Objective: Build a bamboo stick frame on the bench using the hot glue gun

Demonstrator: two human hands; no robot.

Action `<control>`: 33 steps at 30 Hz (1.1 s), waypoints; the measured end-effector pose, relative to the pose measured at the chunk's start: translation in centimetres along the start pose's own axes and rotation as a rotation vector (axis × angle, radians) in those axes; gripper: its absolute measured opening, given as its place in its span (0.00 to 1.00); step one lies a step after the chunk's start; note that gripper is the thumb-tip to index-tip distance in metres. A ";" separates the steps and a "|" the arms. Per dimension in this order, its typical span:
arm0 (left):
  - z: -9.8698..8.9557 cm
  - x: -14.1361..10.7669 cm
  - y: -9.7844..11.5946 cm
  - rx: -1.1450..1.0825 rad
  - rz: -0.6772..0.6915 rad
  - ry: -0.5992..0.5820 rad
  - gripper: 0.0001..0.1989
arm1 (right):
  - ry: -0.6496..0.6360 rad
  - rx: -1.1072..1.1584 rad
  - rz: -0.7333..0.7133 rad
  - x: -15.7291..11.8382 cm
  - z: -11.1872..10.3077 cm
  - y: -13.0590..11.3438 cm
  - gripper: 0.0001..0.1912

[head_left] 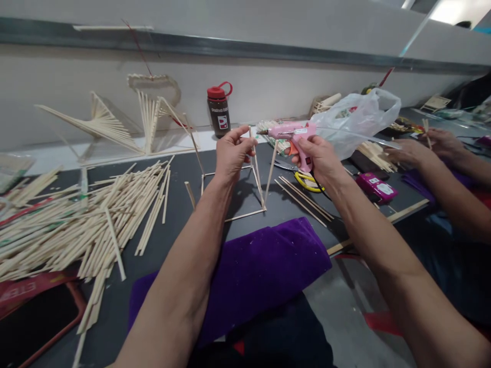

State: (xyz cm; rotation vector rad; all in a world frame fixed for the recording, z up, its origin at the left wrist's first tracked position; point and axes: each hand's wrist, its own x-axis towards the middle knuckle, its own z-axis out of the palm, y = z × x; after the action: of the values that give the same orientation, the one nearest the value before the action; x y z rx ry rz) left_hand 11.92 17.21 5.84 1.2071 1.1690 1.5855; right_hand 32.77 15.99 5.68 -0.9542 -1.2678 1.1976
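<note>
One glue gun [293, 132] is resting inside the closed right hand [315, 154]; its nozzle [264, 132] is pointing toward the left hand [235, 153], whose hold I cannot tell; a stick frame [271, 175] is standing around and below that hand.

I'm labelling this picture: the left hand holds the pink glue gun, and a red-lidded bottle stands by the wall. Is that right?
Not quite: the right hand holds the pink glue gun, as the head view shows. A red-lidded bottle does stand by the wall.

Plastic glue gun [296, 131], wooden sticks [123, 204]
</note>
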 end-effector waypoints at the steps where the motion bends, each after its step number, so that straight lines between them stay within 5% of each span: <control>1: 0.0 0.0 0.0 -0.008 -0.005 -0.002 0.21 | 0.001 -0.005 -0.016 0.3 0.3 0.1 0.25; 14: -0.1 0.0 0.0 -0.046 -0.013 -0.016 0.21 | 0.001 -0.062 -0.165 1.3 0.9 0.5 0.29; 33: -0.2 -0.1 0.1 0.008 -0.007 -0.016 0.20 | 0.026 -0.124 -0.118 1.4 1.1 0.5 0.29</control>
State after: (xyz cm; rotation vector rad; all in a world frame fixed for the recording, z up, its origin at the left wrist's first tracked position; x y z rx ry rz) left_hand 11.79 17.04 5.90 1.2173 1.1690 1.5643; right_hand 31.53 17.37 5.55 -0.9673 -1.3707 1.0218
